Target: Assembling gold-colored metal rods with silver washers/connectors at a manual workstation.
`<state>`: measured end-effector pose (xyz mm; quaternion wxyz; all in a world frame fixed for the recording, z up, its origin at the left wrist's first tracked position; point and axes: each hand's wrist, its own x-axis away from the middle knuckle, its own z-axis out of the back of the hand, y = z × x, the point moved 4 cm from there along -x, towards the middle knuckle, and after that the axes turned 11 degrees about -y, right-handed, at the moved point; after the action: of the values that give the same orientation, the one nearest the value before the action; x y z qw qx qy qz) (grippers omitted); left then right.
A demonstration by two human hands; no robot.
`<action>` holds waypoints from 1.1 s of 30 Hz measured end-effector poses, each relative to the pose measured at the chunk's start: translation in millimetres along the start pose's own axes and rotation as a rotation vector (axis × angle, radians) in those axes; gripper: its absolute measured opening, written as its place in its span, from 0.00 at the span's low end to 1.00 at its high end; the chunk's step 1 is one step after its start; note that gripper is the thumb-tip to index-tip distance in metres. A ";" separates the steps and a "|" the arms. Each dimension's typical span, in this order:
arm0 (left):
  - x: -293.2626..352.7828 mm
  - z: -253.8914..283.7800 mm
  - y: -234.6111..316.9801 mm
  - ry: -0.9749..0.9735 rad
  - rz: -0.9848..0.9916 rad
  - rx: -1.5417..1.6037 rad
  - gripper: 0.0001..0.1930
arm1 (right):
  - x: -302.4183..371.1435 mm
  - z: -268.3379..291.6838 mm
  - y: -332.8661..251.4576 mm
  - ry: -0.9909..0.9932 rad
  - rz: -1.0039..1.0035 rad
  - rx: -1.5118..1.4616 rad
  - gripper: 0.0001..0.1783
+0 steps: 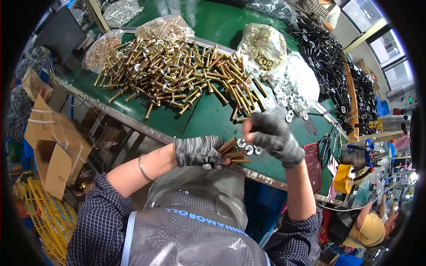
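Note:
My left hand point(202, 152), in a grey knitted glove, is closed around a bunch of brass-coloured bolts point(228, 146) above the table's near edge. Their ends stick out to the right. Just to the right, my gloved right hand point(276, 138) has its thumb and fingers drawn together; whatever is between the fingertips is too small to make out. Below those fingertips are a few silver washers point(258, 150). Beyond both hands lies a large heap of brass-coloured bolts point(164, 66), some with washers on them.
A clear bag of brass-coloured nuts point(265, 57) and a bag of silver washers point(297, 84) lie behind my right hand. Black cables point(326, 62) are piled farther right. A red tray point(312, 166) and black-handled scissors point(326, 146) lie at the right. A cardboard box point(57, 142) stands left, beside the table.

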<state>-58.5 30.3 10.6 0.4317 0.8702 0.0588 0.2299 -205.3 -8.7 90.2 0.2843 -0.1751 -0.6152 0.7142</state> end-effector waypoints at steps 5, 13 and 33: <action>-3.2 6.1 -7.9 0.013 0.003 -0.170 0.11 | -16.1 -16.0 5.4 -0.068 -0.083 -0.205 0.10; -3.2 6.8 -9.7 -0.101 -0.080 -0.013 0.11 | -24.8 -34.7 14.7 -0.069 -0.184 -0.444 0.09; 2.2 39.4 21.6 -0.202 -0.125 -0.084 0.22 | -150.6 146.8 64.1 0.619 -0.210 1.268 0.15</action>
<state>-40.8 -11.0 7.7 0.4852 0.8647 0.0593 0.1159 -188.6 -221.9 39.2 0.5603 -0.1105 0.0139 0.8208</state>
